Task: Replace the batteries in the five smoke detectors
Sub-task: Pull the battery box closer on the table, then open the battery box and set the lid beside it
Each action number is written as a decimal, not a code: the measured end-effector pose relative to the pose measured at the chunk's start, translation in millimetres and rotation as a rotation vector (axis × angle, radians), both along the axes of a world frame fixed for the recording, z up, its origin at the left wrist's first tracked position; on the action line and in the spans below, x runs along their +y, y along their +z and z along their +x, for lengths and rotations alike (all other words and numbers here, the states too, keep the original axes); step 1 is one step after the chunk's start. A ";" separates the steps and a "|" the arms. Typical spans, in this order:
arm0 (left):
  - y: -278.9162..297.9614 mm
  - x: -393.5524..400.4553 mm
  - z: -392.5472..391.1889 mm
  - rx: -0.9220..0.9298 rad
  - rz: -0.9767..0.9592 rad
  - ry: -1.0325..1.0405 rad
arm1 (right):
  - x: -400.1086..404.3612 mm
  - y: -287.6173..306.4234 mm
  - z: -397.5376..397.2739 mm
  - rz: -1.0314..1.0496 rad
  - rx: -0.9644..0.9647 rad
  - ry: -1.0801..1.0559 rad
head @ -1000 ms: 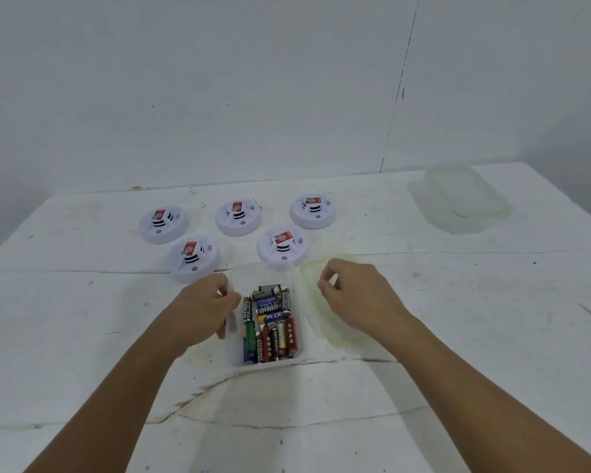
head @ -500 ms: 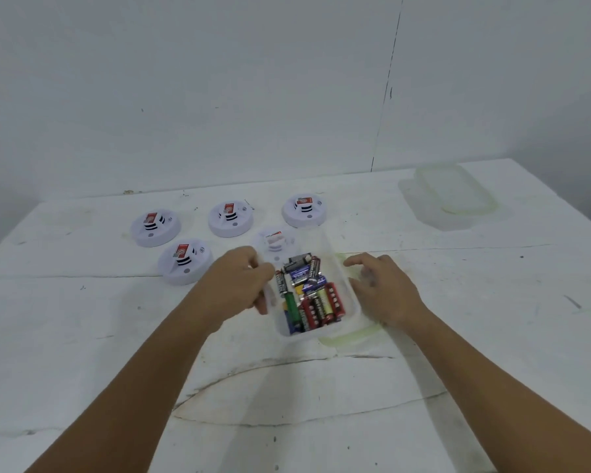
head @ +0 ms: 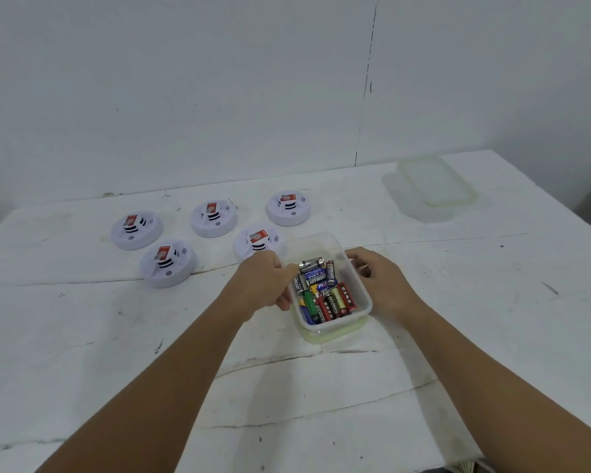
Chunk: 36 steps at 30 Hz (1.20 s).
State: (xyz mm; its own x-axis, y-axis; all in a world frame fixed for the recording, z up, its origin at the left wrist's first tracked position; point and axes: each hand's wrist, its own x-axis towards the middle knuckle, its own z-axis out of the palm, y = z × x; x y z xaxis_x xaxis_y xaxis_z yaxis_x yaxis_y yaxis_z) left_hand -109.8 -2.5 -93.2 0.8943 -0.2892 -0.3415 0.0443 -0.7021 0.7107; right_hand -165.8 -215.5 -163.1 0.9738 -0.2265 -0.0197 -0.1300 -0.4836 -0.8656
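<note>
Shifted rightward since a second ago: the clear battery box point(head: 328, 281) now sits stacked on its pale green lid point(head: 335, 332), which lay beside it before. Only the lid's near edge shows past the box bottom. Box long axis runs near-to-far, tilted slightly so the far end leans left. Batteries point(head: 325, 291) heaped inside in the near two-thirds, most lying roughly along the box length, a couple crosswise at the far side of the heap; far end of the box bare.

Left hand point(head: 263, 285) at the left wall, grip closed on the box rim, thumb over the edge. Right hand point(head: 379, 281) at the right wall, fingers curled against the box side, grasping it.

Five white smoke detectors point(head: 215, 218) on the table point(head: 82, 336), all left and beyond the box, each with a red label facing up. Three in a far row, two nearer. Nearest-right one point(head: 258, 242) sits just beside the box's far-left corner, partly behind the left hand.

Second clear container with a lid point(head: 434, 186) lies far right, well apart, near the table's back edge, long axis angled toward the right corner.

Open room: broad bare table near the person and to the right of the box. Wall close behind the back edge.
</note>
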 end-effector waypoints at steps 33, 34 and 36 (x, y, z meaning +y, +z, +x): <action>-26.2 -53.9 13.8 0.304 -0.474 0.173 | -69.3 16.6 11.6 0.243 0.019 -0.341; -25.7 -61.0 16.9 0.281 -0.480 0.188 | -69.3 19.7 14.6 0.318 0.040 -0.351; -22.1 -74.0 23.6 0.260 -0.508 0.207 | -71.1 22.3 24.0 0.426 0.092 -0.368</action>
